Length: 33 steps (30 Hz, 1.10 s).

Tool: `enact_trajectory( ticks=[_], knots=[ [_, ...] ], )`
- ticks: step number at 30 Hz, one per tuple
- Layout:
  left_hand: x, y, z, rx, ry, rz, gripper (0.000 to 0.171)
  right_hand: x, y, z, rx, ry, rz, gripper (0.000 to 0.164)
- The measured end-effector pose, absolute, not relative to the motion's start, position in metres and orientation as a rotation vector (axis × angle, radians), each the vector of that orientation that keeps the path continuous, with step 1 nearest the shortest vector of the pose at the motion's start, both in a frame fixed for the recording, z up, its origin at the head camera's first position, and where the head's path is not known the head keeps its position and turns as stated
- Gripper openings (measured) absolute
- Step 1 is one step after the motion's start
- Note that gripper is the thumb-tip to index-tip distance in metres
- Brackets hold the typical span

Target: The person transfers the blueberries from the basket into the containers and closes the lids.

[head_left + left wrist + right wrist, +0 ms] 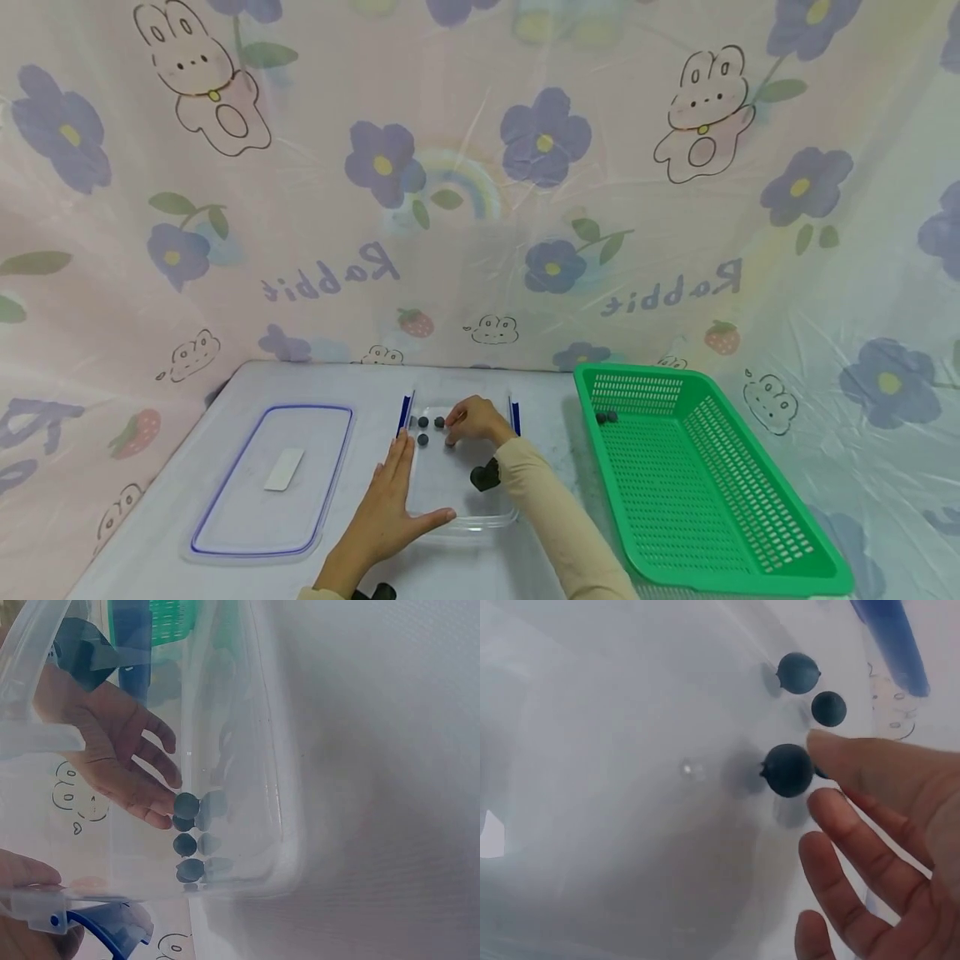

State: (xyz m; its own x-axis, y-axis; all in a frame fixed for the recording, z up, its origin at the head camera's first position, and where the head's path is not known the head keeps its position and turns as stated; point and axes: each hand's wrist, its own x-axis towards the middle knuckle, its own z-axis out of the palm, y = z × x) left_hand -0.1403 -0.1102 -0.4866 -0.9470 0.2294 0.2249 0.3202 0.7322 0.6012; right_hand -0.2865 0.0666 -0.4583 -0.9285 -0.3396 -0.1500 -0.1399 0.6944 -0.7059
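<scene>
Several small dark balls [423, 439], some with tiny nubs, lie in the far left part of a clear plastic box [480, 523] with blue side latches [516, 418]. My right hand [476, 419] reaches down into the box, thumb and index fingertip pinching one dark ball [440, 422]. Just beside these fingertips sits another ball [787, 771], seen large in the right wrist view. My left hand [388, 500] rests along the box's left wall, its fingers straight and the thumb stretched out near the front side.
On the left lies a clear lid [330, 500] with a blue seal and a white label [284, 469]. A green basket [738, 577] stands on the right, with dark balls [606, 417] in its far left corner. A patterned curtain [465, 275] hangs behind the table.
</scene>
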Motion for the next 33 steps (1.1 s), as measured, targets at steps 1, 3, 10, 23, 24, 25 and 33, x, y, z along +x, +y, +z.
enact_trajectory(
  ticks=[1,3,10,23,24,25,33],
  knots=[
    [-0.140,-0.110,-0.487,-0.444,-2.797,-1.008,0.118,-0.286,0.067,-0.457,-0.395,2.642,-1.067,0.022],
    [-0.140,-0.110,-0.487,-0.442,-2.795,-1.011,0.118,-0.286,0.067,-0.455,-0.431,2.651,-1.072,0.020],
    [-0.139,-0.109,-0.487,-0.451,-2.766,-1.035,0.116,-0.283,0.065,-0.446,-0.592,2.690,-1.090,0.011],
    [-0.139,-0.109,-0.486,-0.432,-2.796,-1.015,0.118,-0.267,0.077,-0.418,-0.820,2.817,-1.055,0.009],
    [-0.138,-0.109,-0.486,-0.428,-2.796,-1.016,0.118,-0.266,0.080,-0.415,-0.845,2.837,-1.038,0.009],
    [-0.138,-0.109,-0.485,-0.426,-2.793,-1.018,0.118,-0.265,0.083,-0.412,-0.869,2.855,-1.021,0.009],
    [-0.139,-0.109,-0.484,-0.419,-2.819,-1.023,0.120,-0.257,0.107,-0.393,-1.039,3.035,-0.849,0.015]
  ],
)
